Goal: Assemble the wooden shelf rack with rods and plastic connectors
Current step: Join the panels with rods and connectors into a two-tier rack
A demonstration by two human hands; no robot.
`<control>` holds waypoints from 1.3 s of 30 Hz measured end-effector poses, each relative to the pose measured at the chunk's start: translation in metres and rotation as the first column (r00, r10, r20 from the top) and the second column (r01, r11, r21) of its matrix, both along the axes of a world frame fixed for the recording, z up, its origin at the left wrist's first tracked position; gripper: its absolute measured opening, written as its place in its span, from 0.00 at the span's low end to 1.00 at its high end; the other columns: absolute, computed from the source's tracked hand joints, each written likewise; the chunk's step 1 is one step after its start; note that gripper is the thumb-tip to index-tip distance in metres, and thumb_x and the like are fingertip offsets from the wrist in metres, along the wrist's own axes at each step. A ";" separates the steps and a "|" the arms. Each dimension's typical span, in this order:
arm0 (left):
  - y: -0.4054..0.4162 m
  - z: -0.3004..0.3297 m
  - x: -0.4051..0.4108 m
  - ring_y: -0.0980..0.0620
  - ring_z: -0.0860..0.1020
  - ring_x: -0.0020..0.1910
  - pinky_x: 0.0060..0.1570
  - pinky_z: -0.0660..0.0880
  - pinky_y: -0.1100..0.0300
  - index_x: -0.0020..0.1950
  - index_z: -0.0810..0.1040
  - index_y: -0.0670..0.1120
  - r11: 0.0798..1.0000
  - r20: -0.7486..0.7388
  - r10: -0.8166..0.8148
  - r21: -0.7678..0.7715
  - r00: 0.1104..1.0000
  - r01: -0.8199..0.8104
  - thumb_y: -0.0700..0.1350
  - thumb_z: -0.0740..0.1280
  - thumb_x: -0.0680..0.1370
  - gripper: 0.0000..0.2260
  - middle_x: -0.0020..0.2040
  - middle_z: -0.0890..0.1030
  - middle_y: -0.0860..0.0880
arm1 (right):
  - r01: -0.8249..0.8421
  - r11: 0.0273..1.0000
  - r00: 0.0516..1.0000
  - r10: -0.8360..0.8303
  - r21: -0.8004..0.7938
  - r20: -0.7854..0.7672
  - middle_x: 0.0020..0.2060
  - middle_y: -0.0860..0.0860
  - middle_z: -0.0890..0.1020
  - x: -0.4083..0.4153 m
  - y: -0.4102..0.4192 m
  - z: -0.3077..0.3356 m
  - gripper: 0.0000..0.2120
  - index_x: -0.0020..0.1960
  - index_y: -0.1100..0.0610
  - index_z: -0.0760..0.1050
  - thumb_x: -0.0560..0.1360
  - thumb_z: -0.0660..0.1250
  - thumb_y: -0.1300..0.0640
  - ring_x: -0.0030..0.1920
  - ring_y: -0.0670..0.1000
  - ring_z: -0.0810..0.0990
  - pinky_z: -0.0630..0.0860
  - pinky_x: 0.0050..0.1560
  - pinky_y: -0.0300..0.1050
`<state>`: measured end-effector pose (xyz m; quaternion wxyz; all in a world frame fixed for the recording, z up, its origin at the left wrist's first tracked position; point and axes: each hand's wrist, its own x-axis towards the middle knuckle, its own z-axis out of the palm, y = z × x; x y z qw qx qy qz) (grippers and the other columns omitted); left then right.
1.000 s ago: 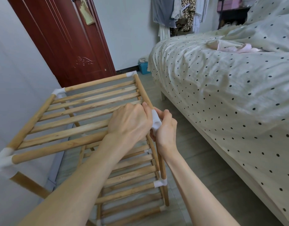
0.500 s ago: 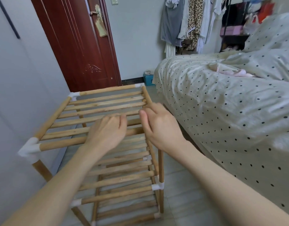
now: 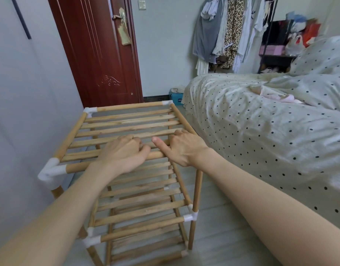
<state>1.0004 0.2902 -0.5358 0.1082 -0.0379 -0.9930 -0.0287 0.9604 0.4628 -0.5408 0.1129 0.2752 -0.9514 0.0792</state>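
Rack position: the wooden rack (image 3: 130,169) stands on the floor (image 3: 219,237) between the wall (image 3: 21,112) on the left and the bed (image 3: 261,131) on the right, with the red door (image 3: 100,54) behind it; three slatted tiers show.

Left hand: the left hand (image 3: 125,152) is curled over the front rod (image 3: 84,166) of the top tier, knuckles up, gripping it.

Right hand: the right hand (image 3: 182,146) rests over the near right corner of the top tier, thumb stretched toward the left hand; fingers bend over the side rail. Whether they actually clamp it I cannot tell.

Near right corner: no white connector shows there. The right post (image 3: 198,189) rises to just under the hand, and the joint itself is covered.

Risk, loose joint: if that corner is not fully seated, pressing down could spring the front rod out of its socket or splay the post outward.

Risk, racking: uneven push from two hands close together may twist the frame and work the other connectors loose, such as the near left one (image 3: 52,169).

Risk, pinch: fingers between slats could get nipped if the tier drops suddenly.

Hidden: fingertips of both hands; the rack's feet at bottom left, cut off by the left forearm.

Hard to read: the lowest tier's joints, small and shadowed.
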 end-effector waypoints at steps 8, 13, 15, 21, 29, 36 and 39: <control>0.004 -0.005 -0.002 0.53 0.71 0.33 0.31 0.65 0.58 0.41 0.75 0.49 1.000 -0.131 0.019 0.003 0.991 -0.019 0.55 0.46 0.75 0.20 0.35 0.71 0.51 | -0.044 0.999 0.993 0.042 -0.011 -0.106 0.36 0.51 0.73 -0.014 0.000 -0.006 0.38 0.33 0.55 0.73 0.72 0.35 0.30 0.41 0.53 0.75 0.65 0.38 0.46; 0.003 -0.006 -0.003 0.52 0.72 0.33 0.31 0.66 0.58 0.40 0.75 0.48 0.999 -0.144 0.030 0.018 0.989 -0.027 0.53 0.49 0.77 0.18 0.35 0.72 0.50 | -0.028 0.998 0.991 0.021 -0.052 -0.129 0.25 0.51 0.71 -0.017 -0.003 -0.008 0.37 0.27 0.56 0.71 0.73 0.38 0.31 0.32 0.50 0.74 0.67 0.33 0.45; 0.004 -0.006 -0.003 0.51 0.72 0.31 0.29 0.65 0.58 0.39 0.75 0.47 0.999 -0.149 0.035 0.022 0.988 -0.032 0.52 0.50 0.77 0.18 0.33 0.72 0.49 | -0.031 0.998 0.990 0.024 -0.051 -0.137 0.24 0.52 0.70 -0.017 -0.002 -0.009 0.36 0.26 0.56 0.69 0.73 0.38 0.33 0.28 0.48 0.70 0.61 0.28 0.43; 0.005 -0.008 -0.002 0.52 0.71 0.29 0.26 0.61 0.60 0.37 0.74 0.46 0.999 -0.203 0.052 0.000 0.978 -0.053 0.52 0.49 0.76 0.18 0.31 0.72 0.49 | -0.036 0.997 0.990 0.026 -0.074 -0.138 0.23 0.53 0.69 -0.016 -0.004 -0.010 0.31 0.25 0.55 0.64 0.76 0.41 0.37 0.25 0.49 0.67 0.59 0.28 0.44; 0.003 -0.009 -0.007 0.53 0.72 0.29 0.25 0.61 0.61 0.38 0.76 0.47 0.999 -0.192 0.034 -0.014 0.981 -0.037 0.52 0.50 0.77 0.19 0.31 0.73 0.49 | -0.044 0.996 0.989 0.032 -0.076 -0.146 0.23 0.52 0.68 -0.019 -0.002 -0.010 0.30 0.25 0.56 0.63 0.77 0.42 0.39 0.26 0.48 0.66 0.60 0.30 0.44; -0.046 -0.007 0.015 0.52 0.76 0.40 0.32 0.66 0.62 0.51 0.78 0.54 0.998 -0.136 -0.052 0.034 0.989 0.057 0.61 0.41 0.79 0.26 0.44 0.79 0.49 | -0.067 0.997 0.994 0.063 -0.036 -0.093 0.36 0.52 0.76 -0.021 0.014 -0.006 0.30 0.39 0.57 0.76 0.79 0.42 0.40 0.37 0.51 0.73 0.66 0.37 0.45; -0.085 -0.004 0.035 0.50 0.78 0.45 0.44 0.73 0.57 0.44 0.77 0.52 0.994 -0.070 0.063 0.089 0.996 -0.056 0.62 0.40 0.78 0.28 0.45 0.79 0.48 | -0.063 0.998 0.996 0.062 -0.013 -0.060 0.45 0.52 0.77 -0.019 0.011 -0.003 0.30 0.47 0.56 0.79 0.79 0.41 0.41 0.45 0.52 0.75 0.71 0.45 0.47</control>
